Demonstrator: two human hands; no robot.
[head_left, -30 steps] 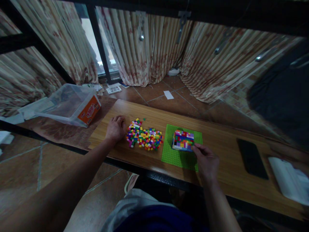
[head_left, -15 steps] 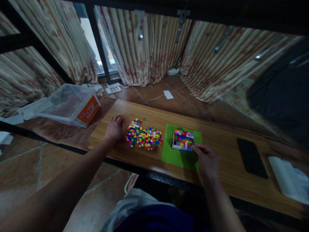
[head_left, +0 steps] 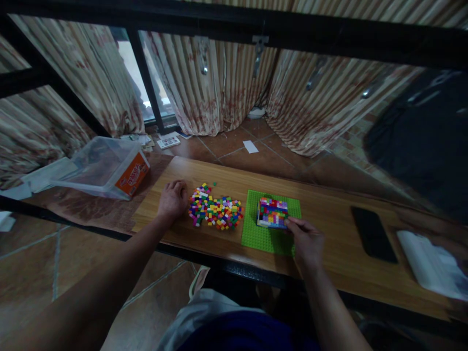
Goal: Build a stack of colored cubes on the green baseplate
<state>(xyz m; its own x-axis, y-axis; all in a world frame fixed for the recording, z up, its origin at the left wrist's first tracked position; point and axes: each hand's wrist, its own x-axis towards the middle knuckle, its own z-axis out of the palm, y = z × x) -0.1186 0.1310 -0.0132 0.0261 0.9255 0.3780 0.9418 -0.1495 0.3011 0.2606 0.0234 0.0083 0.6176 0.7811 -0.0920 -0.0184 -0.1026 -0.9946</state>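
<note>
On a green studded baseplate (head_left: 268, 239) stands a boxy build of multicoloured building bricks (head_left: 272, 212), with a patchwork of colours on top. My right hand (head_left: 307, 239) is at its near right corner, thumb and finger pinched together. Whatever lies between those fingertips is too small to make out. To the left of the plate spreads a loose pile of small bricks (head_left: 219, 212) in many colours. My left hand (head_left: 173, 198) rests on the wooden board beside the pile's left edge, fingers curled in. Its palm side is hidden.
A clear plastic tub (head_left: 104, 165) with an orange label stands at the left. Right of the plate lie a black phone (head_left: 373, 234) and a white packet (head_left: 431, 263). One green brick (head_left: 214, 184) sits apart behind the pile. A dark table frame bar crosses the top.
The whole view has shifted a little as my head moved. My right hand stays at the build's near right corner, and my left hand remains beside the pile.
</note>
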